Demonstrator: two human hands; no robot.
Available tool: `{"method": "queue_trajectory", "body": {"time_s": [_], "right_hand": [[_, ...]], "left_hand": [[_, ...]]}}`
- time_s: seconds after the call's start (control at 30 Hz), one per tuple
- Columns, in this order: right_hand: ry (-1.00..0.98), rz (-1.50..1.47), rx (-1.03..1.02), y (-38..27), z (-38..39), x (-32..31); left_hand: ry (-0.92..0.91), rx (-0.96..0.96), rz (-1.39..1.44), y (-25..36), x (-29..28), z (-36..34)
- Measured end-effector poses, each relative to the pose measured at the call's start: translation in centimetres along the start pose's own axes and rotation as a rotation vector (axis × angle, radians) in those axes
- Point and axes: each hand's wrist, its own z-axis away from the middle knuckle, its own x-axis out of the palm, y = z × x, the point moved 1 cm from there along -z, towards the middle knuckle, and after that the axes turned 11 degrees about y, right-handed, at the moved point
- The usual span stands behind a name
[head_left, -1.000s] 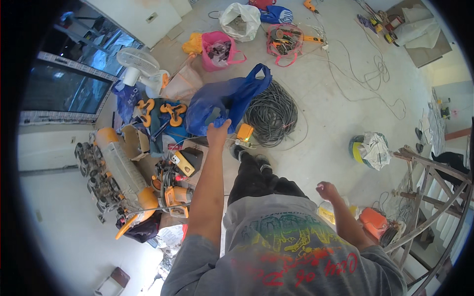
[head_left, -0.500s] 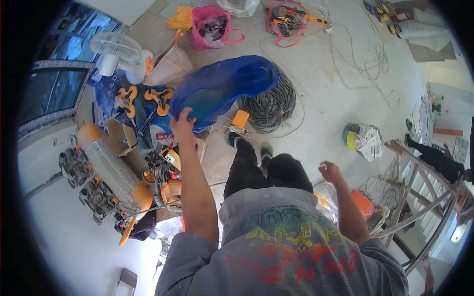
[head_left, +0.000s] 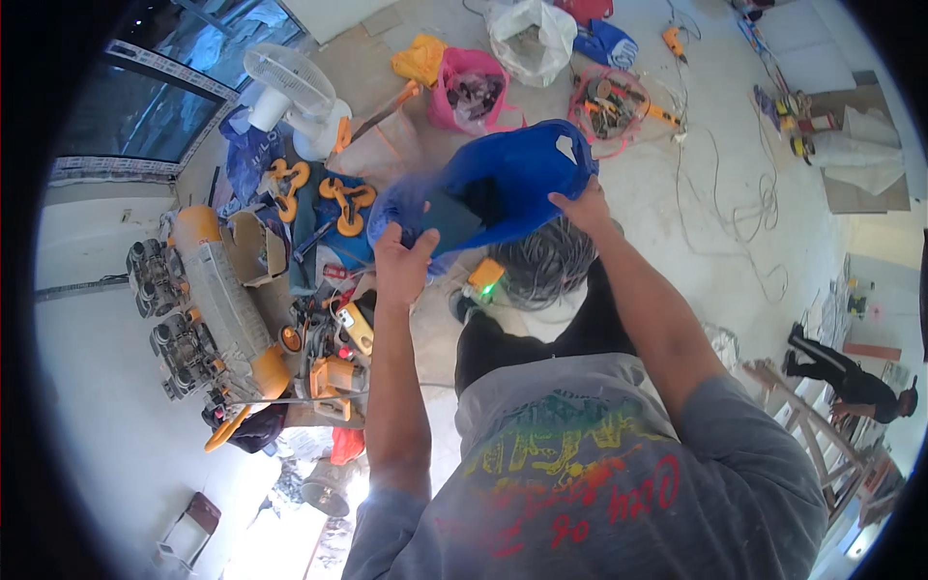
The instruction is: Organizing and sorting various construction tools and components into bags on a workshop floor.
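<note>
A blue plastic bag [head_left: 522, 155] is stretched between my two hands, its mouth spread wide and its dark inside showing. My left hand [head_left: 404, 259] grips the near left edge, thumb against the plastic. On the right rim, my right hand [head_left: 584, 205] pinches the bag's edge. Beneath the bag lies a coil of grey cable [head_left: 546, 266], partly covered by it. Beside the coil, near my foot, sits a small orange device [head_left: 485, 277] with a green light.
Left are an orange air compressor [head_left: 227, 300], yellow suction lifters [head_left: 348, 205], power tools and a white fan [head_left: 295, 92]. Ahead stand a pink bag [head_left: 471, 87], a white sack [head_left: 532, 43] and a tool bag [head_left: 609, 101]. A person [head_left: 855, 377] bends near a wooden trestle [head_left: 807, 416] at right.
My right hand has come up from my side and taken hold of the bag's right edge. The bag now opens wider. The small device shows a green light.
</note>
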Motion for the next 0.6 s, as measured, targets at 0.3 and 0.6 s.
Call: {"method": "queue_trajectory", "body": {"time_s": [0.3, 0.6], "right_hand": [[-0.267, -0.490, 0.179, 7.6, -10.1, -3.7], [-0.893, -0.564, -0.295, 16.1, -8.3, -28.8]], "left_hand": [[0.050, 0.162, 0.089, 11.2, 13.1, 6.3], [0.024, 0.289, 0.192, 24.2, 30.1, 12.9]]}}
